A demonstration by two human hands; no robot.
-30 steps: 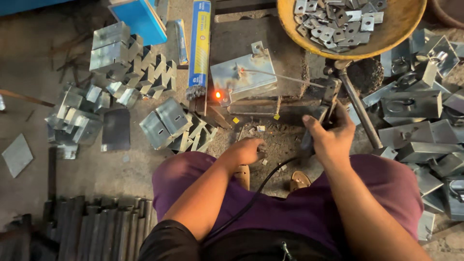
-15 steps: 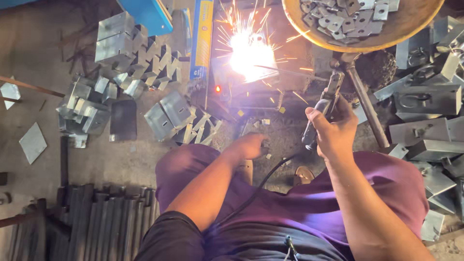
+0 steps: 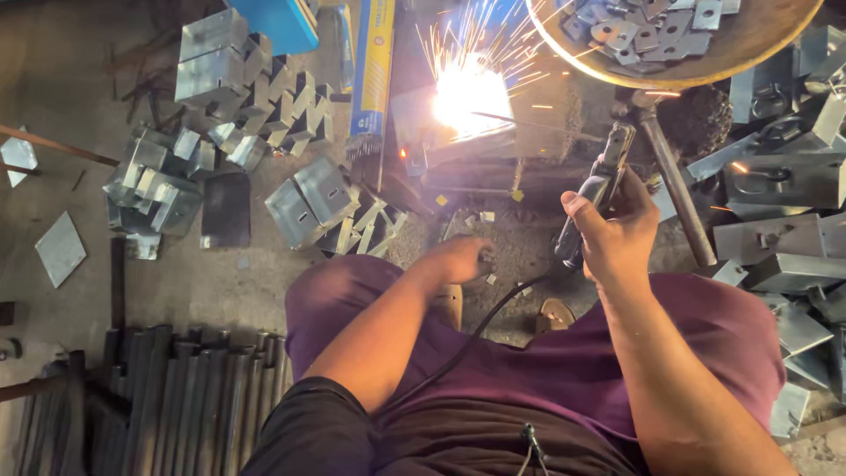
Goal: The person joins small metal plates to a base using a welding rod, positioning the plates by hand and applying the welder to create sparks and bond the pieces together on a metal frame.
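A blown-out white welding flash (image 3: 469, 92) throws sparks over a dim, evenly lit, fairly sharp floor scene.

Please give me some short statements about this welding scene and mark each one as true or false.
1. The right hand grips the welding electrode holder. True.
2. The left hand holds a hammer in the air. False: it is low by the knee, on the floor; what it touches cannot be made out.
3. Bright sparks fly from the metal workpiece. True.
4. The round pan at the top right is empty. False: it holds small metal plates.
5. Dark metal bars lie at the lower left. True.
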